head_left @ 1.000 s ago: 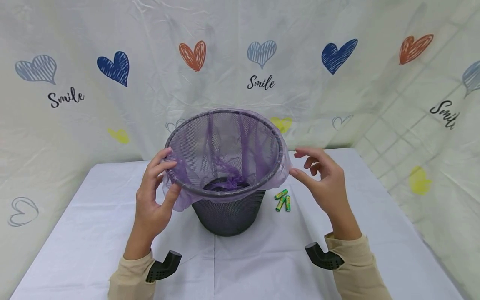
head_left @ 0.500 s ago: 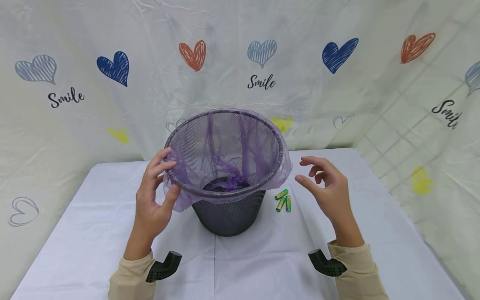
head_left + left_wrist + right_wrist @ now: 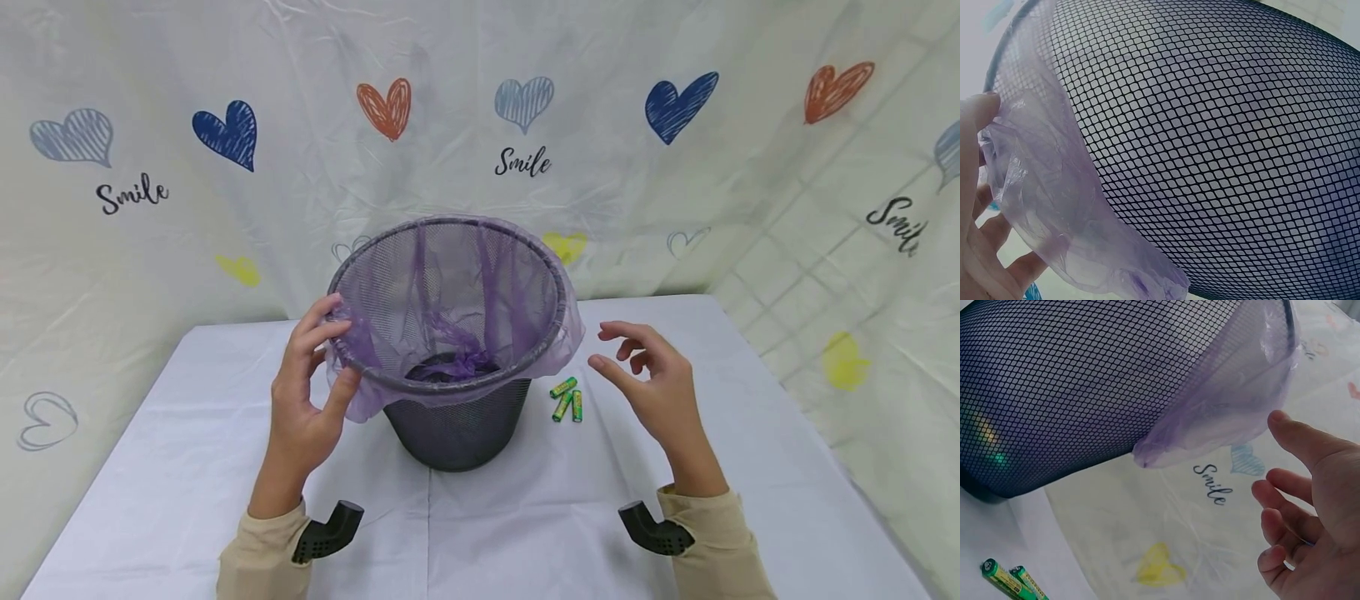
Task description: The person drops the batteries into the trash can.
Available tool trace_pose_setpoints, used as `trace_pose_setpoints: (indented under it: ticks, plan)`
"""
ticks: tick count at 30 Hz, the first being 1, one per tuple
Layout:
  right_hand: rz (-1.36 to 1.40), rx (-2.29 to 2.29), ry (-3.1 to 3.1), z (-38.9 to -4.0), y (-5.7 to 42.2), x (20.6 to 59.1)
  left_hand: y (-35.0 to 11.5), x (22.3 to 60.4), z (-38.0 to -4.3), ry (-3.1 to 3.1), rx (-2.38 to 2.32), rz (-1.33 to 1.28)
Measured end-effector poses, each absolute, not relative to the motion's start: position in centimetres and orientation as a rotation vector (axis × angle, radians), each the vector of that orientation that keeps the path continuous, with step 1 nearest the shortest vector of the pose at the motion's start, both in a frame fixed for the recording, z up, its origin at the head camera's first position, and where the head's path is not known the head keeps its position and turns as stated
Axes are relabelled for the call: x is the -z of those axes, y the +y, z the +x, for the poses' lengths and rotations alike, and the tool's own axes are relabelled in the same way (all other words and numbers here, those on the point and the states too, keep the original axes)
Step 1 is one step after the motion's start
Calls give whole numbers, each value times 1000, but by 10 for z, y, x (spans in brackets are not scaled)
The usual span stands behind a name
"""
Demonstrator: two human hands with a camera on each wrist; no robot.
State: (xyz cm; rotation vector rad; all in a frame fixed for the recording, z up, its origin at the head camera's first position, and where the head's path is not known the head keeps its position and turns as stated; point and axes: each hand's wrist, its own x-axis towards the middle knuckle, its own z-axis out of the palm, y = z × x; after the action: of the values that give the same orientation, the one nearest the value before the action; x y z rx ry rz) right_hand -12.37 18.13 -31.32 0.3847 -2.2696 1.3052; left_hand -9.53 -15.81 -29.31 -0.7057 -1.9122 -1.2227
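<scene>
A black mesh wastebasket (image 3: 457,429) stands upright on the table, lined with a thin purple trash bag (image 3: 558,350). The bag's edge is folded outward over the rim and hangs loosely around it. My left hand (image 3: 303,400) grips the bag at the rim's left side, fingertips on the rim and thumb towards the front. In the left wrist view the loose bag fold (image 3: 1054,187) lies against the fingers. My right hand (image 3: 656,383) is held in the air to the right of the wastebasket, fingers loosely bent, apart from the bag and holding nothing.
Three small green batteries (image 3: 566,400) lie on the table right of the wastebasket. A white cloth covers the table (image 3: 510,542). Behind it hangs a white curtain (image 3: 450,167) printed with hearts and "Smile".
My right hand has drawn away from the bag's right edge, slightly right and towards me. The left hand, the wastebasket and the batteries look unmoved.
</scene>
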Motion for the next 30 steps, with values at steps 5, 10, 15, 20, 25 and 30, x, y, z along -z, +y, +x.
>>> trace_pose_setpoints:
  ticks: [5,10,15,20,25,30]
  plan:
    - [360,-1283,-2286,-125,185,315,-158,293,-95,-1907,1231,-712]
    - [360,-1293,-2293,-127,186,317,-158,294,-95,-1898,1232,-711]
    - [354,-1289,-2314,-130,185,320,-159,294,-96,-1894,1228,-711]
    - [339,-1298,-2328,-137,189,330,-159,294,-96,-1899,1228,-704]
    - [265,-1260,-2412,-148,197,349,-158,294,-95,-1907,1229,-696]
    - [212,-1219,-2471,-152,202,359,-157,294,-95,-1911,1232,-698]
